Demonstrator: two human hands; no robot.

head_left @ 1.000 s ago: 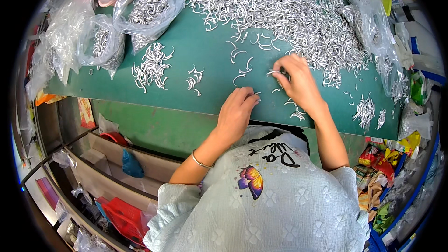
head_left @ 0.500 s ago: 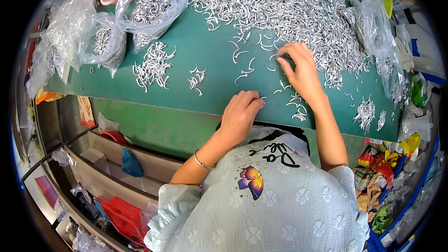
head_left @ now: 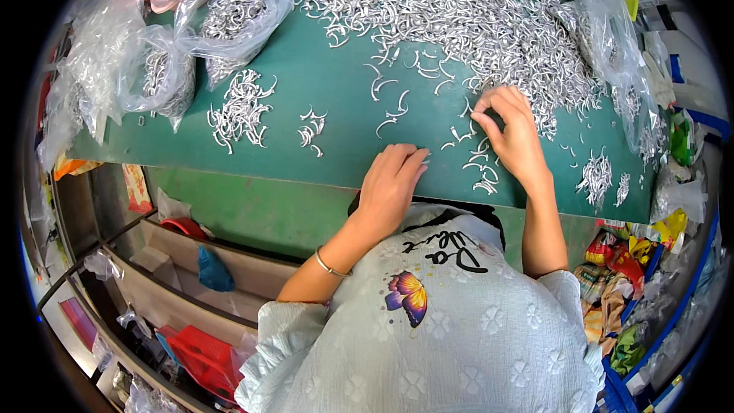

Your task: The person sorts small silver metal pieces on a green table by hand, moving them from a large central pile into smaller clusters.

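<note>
Small curved silvery metal pieces lie in a large heap across the far side of the green table. At the heap's near edge, my right hand is closed in a pinch, with a curved metal piece at its thumb and fingertips. Several loose pieces lie just below and left of it. My left hand rests closed at the table's front edge, where a silvery tip pokes out by the fingers; most of that piece is hidden.
To the left are a sorted pile, a smaller cluster and open plastic bags of pieces. Another small pile sits at the right, near more filled bags. Shelving with a red basket stands below left.
My right hand has drawn back toward me and to the right, with the curved piece at its fingertips. My left hand has stayed at the table's edge. The view has shifted slightly.
</note>
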